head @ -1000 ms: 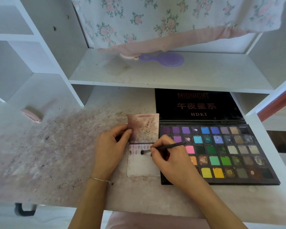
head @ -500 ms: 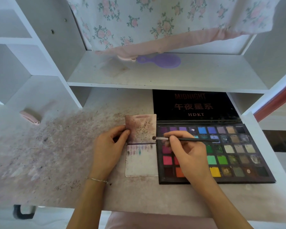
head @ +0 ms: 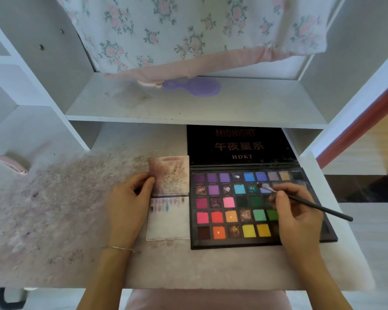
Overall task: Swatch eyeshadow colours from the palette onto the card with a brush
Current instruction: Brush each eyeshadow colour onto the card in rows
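Purple hairbrush [head: 194,86] on the shelf [head: 255,108] beneath floral cloth [head: 188,30]

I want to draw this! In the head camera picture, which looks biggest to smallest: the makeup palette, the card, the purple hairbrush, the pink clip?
1. Eyeshadow palette
2. Card
3. Purple hairbrush, though it lies farther back, so it may look smaller than it is
4. Pink clip

Right hand [head: 298,218] covers palette [head: 240,242] pans at lower right | pink item [head: 147,82] part-hidden under floral cloth [head: 188,30] | black object [head: 3,298] cut off by bottom edge

"MIDNIGHT", seemingly "HDKT", on palette lid [head: 240,145]
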The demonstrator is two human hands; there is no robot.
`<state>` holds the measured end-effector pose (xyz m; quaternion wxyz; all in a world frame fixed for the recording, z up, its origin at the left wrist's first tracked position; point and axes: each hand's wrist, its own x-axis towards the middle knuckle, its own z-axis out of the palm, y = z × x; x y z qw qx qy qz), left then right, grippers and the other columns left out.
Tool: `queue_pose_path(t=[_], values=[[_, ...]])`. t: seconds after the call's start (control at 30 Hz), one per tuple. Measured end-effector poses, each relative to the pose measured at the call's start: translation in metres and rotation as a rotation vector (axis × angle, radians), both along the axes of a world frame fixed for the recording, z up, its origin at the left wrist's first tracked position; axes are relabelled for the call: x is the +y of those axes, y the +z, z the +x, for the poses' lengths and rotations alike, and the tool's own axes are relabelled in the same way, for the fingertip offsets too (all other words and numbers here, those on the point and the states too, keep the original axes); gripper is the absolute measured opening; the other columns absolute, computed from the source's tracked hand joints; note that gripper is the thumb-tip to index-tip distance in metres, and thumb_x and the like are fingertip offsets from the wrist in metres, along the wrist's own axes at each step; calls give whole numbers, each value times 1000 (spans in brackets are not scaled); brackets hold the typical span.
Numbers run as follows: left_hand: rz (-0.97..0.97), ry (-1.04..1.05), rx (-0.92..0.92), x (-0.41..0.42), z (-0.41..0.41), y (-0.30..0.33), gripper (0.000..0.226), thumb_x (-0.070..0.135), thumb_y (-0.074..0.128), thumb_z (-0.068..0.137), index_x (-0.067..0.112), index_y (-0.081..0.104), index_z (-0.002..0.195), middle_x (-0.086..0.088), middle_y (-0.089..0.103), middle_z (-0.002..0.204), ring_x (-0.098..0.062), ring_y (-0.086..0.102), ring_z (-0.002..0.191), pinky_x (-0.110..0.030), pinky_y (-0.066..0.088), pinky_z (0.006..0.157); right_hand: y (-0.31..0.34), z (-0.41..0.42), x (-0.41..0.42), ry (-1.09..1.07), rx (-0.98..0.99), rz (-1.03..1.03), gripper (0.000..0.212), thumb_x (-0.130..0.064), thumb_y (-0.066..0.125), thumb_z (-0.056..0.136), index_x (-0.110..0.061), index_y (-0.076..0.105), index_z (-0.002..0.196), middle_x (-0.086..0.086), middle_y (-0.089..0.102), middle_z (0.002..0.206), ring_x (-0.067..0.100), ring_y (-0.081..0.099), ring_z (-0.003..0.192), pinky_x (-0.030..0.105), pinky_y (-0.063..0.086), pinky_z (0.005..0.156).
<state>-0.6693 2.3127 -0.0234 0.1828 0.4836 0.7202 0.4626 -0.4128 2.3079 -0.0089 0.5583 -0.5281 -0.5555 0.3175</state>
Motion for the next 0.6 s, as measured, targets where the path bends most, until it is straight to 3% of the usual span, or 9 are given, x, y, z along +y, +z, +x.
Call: queue_pose_path(t=[0.2,0.3,0.37,0.53,0.6], values=[[-31,26,60,1,15,1,22,16,58,87,11,67,106,12,59,88,3,53,71,-2,34,63,-5,14,10,-62,-48,-2,30,3,47,89,-27,53,85,-5,61,77,0,61,72,8,48,58],[-31,21,68,2,21,1,23,17,56,89,11,66,108,9,60,90,-7,55,78,-16,40,70,-7,23,16,-105,-78,-50,30,-8,46,91,-35,51,80,-2,59,69,3,56,61,15,47,53],[-26,27,37,2,23,1,24,18,56,89,11,66,109,9,61,91,-8,57,78,-22,44,73,-8,29,20,-125,-128,-72,26,-13,44,92,-35,49,79,-2,58,68,0,57,61,11,46,49],[-7,34,-66,1,21,-3,23,15,58,87,13,66,109,17,60,84,9,54,73,-2,40,60,-9,35,25,-131,-229,-58,20,-9,42,94,-28,45,85,-9,55,72,-15,56,68,2,42,51],[-11,32,-62,2,20,-4,23,15,58,88,12,66,109,14,61,85,7,55,74,-5,40,60,-11,34,24,-99,-278,-47,17,-8,43,94,-24,45,88,-13,54,75,-11,57,71,1,42,55]])
